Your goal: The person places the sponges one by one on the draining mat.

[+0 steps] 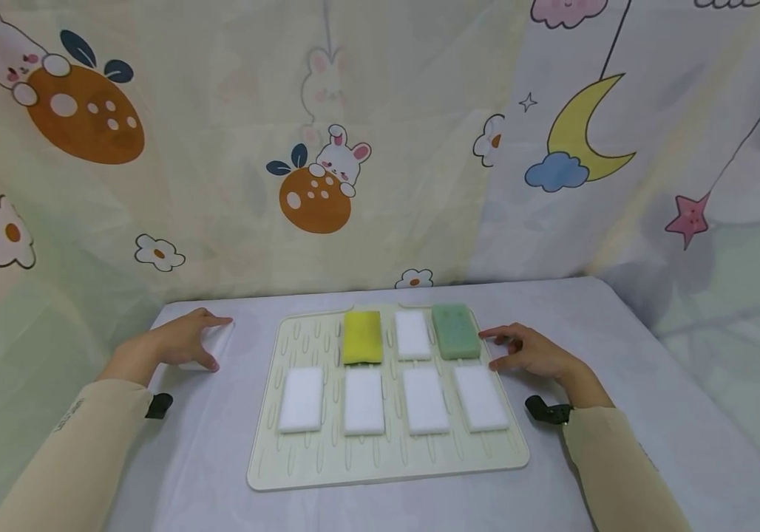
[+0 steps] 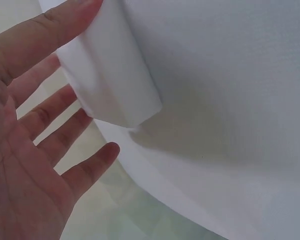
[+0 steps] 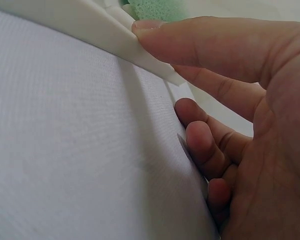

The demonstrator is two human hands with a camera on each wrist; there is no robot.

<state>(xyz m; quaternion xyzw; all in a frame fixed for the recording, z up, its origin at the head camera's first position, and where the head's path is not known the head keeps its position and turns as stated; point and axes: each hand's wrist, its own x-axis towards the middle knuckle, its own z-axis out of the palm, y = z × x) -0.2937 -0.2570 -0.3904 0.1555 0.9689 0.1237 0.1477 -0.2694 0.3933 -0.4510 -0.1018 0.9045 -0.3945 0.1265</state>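
Observation:
A white sponge (image 2: pixel 110 70), a straight-edged block, sits at my left hand (image 1: pixel 183 338) near the table's left edge. In the left wrist view the thumb lies across it; my other fingers (image 2: pixel 92 170) spread behind and below. My right hand (image 1: pixel 536 351) is at the right rim of the cream ribbed mat (image 1: pixel 387 462). Its thumb and forefinger reach to the rim, beside a green sponge (image 1: pixel 456 332); the other fingers are loosely curled. In the right wrist view the thumb tip (image 3: pixel 145 35) overlaps the mat's edge, below the green sponge.
On the mat's back row are a yellow sponge (image 1: pixel 362 336) with a dark underside and a white sponge (image 1: pixel 412 335). Several white sponges (image 1: pixel 364 401) line the front row. A printed cloth curtain (image 1: pixel 406 148) hangs behind the white-covered table (image 1: pixel 207 473).

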